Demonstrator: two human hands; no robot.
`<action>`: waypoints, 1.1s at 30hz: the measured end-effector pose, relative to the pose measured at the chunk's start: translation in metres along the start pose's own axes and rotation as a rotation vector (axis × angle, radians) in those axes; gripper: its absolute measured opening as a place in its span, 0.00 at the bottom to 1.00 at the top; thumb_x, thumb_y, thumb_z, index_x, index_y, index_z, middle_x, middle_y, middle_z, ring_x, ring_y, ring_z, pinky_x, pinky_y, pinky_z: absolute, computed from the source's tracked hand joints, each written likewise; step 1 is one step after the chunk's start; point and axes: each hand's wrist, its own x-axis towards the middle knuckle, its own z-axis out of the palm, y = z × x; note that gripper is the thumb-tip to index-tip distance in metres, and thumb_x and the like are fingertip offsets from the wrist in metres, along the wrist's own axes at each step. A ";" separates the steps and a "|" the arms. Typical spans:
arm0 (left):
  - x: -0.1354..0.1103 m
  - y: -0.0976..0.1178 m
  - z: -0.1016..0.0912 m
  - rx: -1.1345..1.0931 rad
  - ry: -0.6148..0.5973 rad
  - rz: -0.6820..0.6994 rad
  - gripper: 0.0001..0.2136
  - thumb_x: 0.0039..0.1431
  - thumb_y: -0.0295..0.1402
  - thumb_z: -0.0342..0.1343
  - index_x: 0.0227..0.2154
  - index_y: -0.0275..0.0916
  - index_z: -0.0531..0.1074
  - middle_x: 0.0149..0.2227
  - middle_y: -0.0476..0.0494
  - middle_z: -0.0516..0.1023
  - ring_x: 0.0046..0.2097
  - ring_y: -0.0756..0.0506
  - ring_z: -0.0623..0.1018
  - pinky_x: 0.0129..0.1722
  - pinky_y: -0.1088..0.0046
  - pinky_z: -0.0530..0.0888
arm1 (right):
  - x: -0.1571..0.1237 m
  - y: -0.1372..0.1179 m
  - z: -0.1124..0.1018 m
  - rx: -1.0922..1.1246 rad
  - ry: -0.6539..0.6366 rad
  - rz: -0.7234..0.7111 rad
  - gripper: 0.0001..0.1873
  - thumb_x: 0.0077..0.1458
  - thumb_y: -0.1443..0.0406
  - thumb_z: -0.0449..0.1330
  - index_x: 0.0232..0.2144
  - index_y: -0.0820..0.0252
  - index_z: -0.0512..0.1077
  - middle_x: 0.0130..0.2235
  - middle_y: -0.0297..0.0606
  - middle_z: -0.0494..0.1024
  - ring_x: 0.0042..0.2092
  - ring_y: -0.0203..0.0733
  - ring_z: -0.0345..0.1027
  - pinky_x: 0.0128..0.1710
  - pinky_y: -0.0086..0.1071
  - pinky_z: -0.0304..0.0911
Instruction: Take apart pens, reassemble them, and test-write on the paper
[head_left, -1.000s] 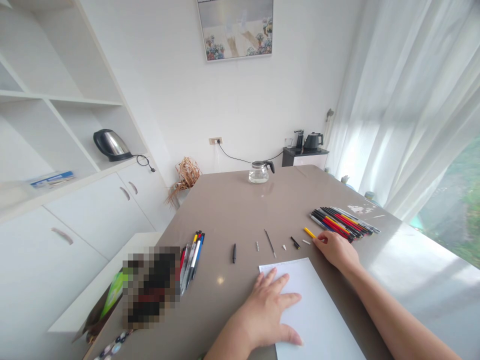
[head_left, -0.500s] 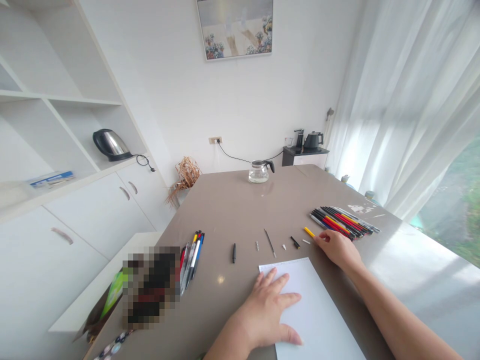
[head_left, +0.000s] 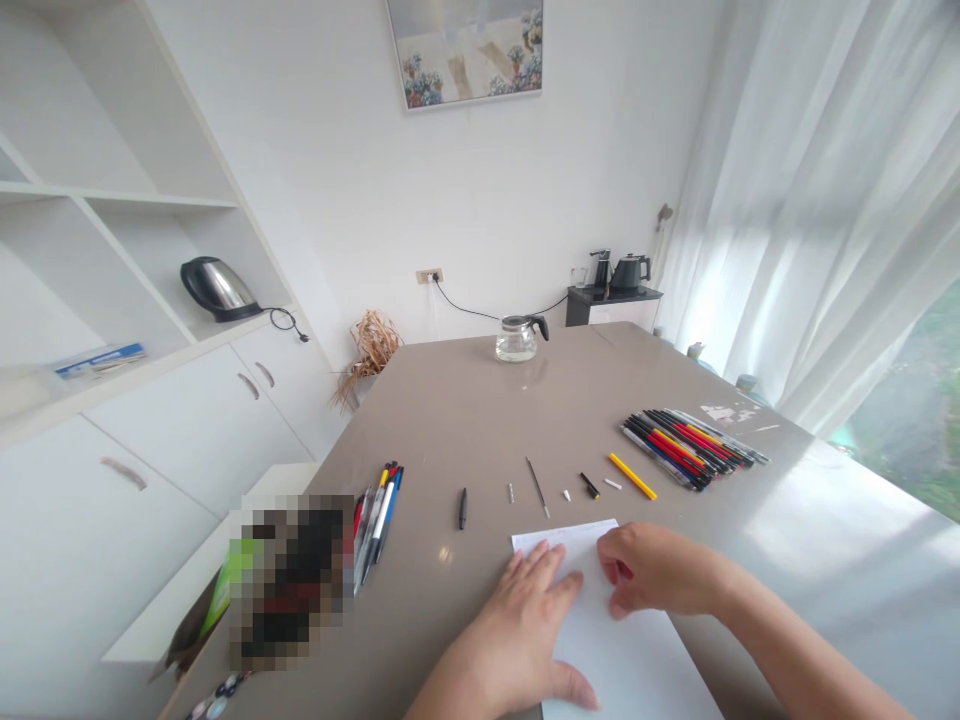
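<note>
On the near worktop (head_left: 465,420) the left hand (head_left: 517,640) lies spread flat, its grip empty, seemingly pinning the white sheet (head_left: 637,660), which the right hand (head_left: 660,572) touches with curled fingers, its grip unreadable, while loose pen parts (head_left: 590,486) lie beyond.

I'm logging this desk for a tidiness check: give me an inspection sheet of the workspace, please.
Surface: brown table, glossy.
Job's things: white paper sheet under both hands; yellow pen barrel and small pen parts lie beyond it.
Clutter: pen row right, pen bundle left, glass pot far.
Hands: left hand flat on the sheet; right hand curled, fingertips on it.
Cables: cord from wall socket.
Surroundings: kettle on shelf, curtain right.
</note>
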 end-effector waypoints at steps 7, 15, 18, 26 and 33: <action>-0.016 0.001 -0.012 0.054 0.038 -0.100 0.38 0.32 0.49 0.59 0.50 0.44 0.56 0.58 0.42 0.48 0.58 0.39 0.48 0.54 0.62 0.50 | 0.002 -0.018 0.007 0.018 0.029 -0.067 0.14 0.37 0.56 0.60 0.26 0.58 0.70 0.26 0.33 0.71 0.26 0.36 0.62 0.22 0.26 0.48; -0.020 0.010 -0.022 0.167 0.234 -0.167 0.18 0.36 0.41 0.61 0.32 0.41 0.66 0.39 0.46 0.65 0.42 0.43 0.65 0.40 0.68 0.64 | 0.005 -0.032 0.019 0.045 0.128 -0.146 0.15 0.38 0.54 0.60 0.27 0.58 0.68 0.28 0.33 0.72 0.28 0.34 0.62 0.24 0.25 0.49; -0.015 0.015 -0.020 0.136 0.242 -0.131 0.18 0.39 0.41 0.60 0.34 0.41 0.65 0.40 0.47 0.63 0.43 0.44 0.64 0.41 0.69 0.63 | 0.005 -0.031 0.020 0.050 0.137 -0.147 0.15 0.38 0.55 0.60 0.27 0.58 0.69 0.28 0.34 0.72 0.28 0.35 0.63 0.25 0.25 0.49; -0.009 0.017 -0.013 0.080 0.198 -0.074 0.20 0.35 0.41 0.62 0.33 0.41 0.65 0.40 0.48 0.62 0.44 0.45 0.63 0.43 0.72 0.63 | -0.001 -0.031 0.017 0.001 0.160 -0.240 0.08 0.45 0.70 0.49 0.24 0.60 0.69 0.26 0.34 0.72 0.26 0.33 0.61 0.24 0.24 0.48; -0.009 0.014 -0.012 0.048 0.199 -0.073 0.24 0.33 0.39 0.63 0.37 0.43 0.65 0.40 0.48 0.61 0.45 0.45 0.62 0.45 0.71 0.61 | 0.002 0.001 -0.007 0.074 0.522 0.094 0.16 0.52 0.62 0.43 0.21 0.58 0.66 0.23 0.35 0.70 0.26 0.35 0.60 0.23 0.25 0.49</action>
